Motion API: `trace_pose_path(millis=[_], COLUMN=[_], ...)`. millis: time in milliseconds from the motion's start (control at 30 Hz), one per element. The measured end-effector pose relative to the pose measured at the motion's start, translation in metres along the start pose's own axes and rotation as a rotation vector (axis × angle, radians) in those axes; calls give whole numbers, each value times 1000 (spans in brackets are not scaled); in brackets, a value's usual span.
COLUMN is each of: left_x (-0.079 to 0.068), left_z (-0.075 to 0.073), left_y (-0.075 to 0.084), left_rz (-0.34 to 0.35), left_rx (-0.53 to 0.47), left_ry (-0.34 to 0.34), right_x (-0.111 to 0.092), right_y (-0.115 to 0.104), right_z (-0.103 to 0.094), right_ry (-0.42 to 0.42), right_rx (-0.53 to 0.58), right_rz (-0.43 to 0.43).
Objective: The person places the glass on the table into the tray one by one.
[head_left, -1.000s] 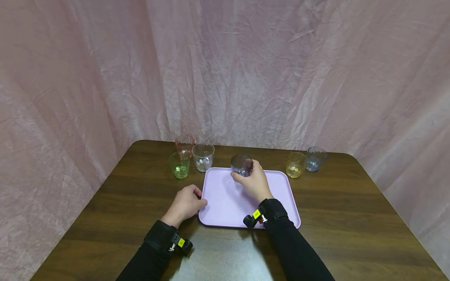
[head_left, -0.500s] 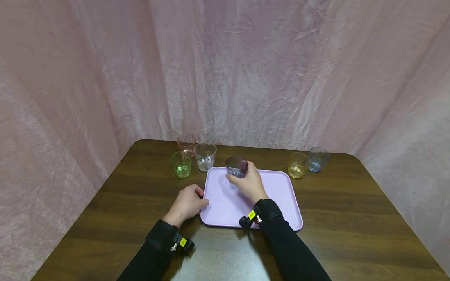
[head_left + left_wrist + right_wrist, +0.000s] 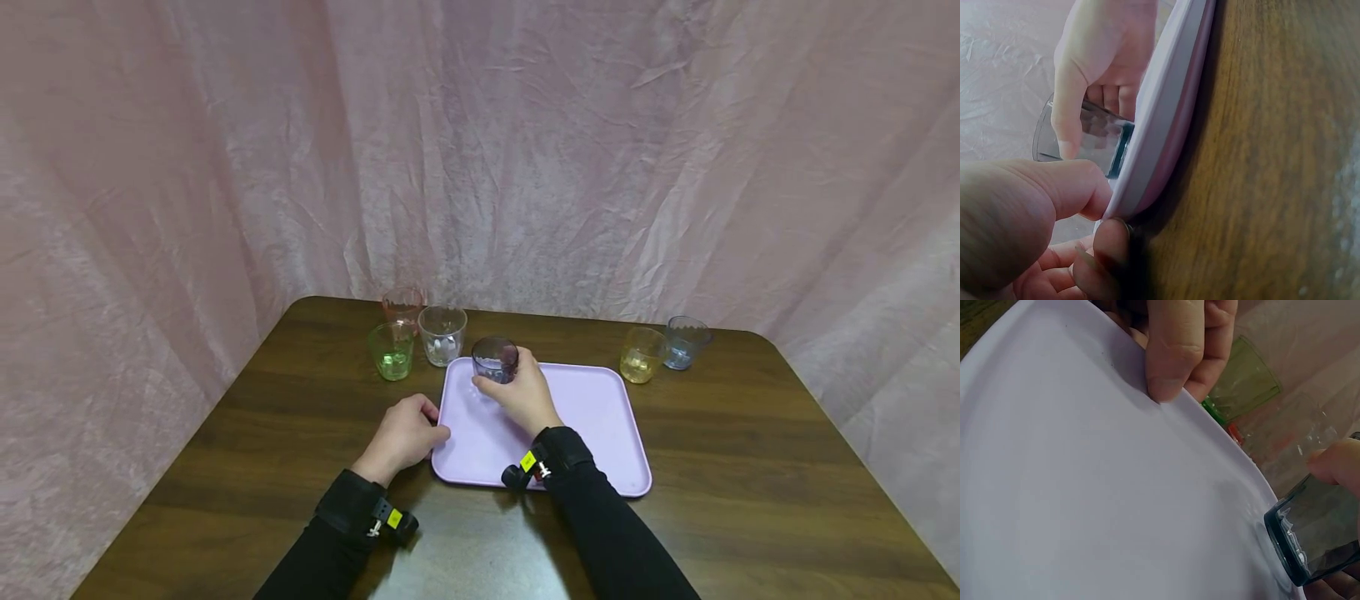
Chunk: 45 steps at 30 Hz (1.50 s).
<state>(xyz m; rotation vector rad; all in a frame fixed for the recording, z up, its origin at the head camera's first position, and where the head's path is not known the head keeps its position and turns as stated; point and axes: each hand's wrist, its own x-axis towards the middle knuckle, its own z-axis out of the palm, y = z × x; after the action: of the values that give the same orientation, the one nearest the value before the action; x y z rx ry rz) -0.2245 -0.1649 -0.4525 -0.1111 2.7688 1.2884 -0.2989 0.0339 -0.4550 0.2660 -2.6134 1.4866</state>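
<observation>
A smoky grey glass is upright at the far left part of the lilac tray, its base close over the tray's surface. My right hand holds this glass around its side, thumb on the near side and fingers behind. At the tray's left edge, my left hand pinches the rim, thumb on top and fingers beneath, as the left wrist view shows. The right wrist view has the thick base of the grey glass near the tray's rim, with the left thumb pressing that rim farther along.
Beyond the tray's far left corner stand a green glass, a clear glass and a pink glass. To the right are a yellow glass and a blue glass. A pink curtain hangs behind the wooden table.
My right hand has carried the grey glass leftward over the tray, toward its far left corner. The left hand keeps its grip on the tray's edge. The whole view has shifted slightly.
</observation>
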Motion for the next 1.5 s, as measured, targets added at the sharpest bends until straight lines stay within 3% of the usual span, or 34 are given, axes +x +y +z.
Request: trace_pose_path(millis=[333,900,1500], left_x=[0,-1,-1], left_z=[0,0,1], left_y=[1,1,0], left_rz=[21,-10,-15], left_rx=[-2,-5,-7], left_ry=[6,-4,-11], right_x=[3,5,3], right_y=[-1,-2,-1], right_z=[9,20,17], right_ry=[-10,-3,-15], right_rx=[-3,-49,-59], right_rz=[5,8,-11])
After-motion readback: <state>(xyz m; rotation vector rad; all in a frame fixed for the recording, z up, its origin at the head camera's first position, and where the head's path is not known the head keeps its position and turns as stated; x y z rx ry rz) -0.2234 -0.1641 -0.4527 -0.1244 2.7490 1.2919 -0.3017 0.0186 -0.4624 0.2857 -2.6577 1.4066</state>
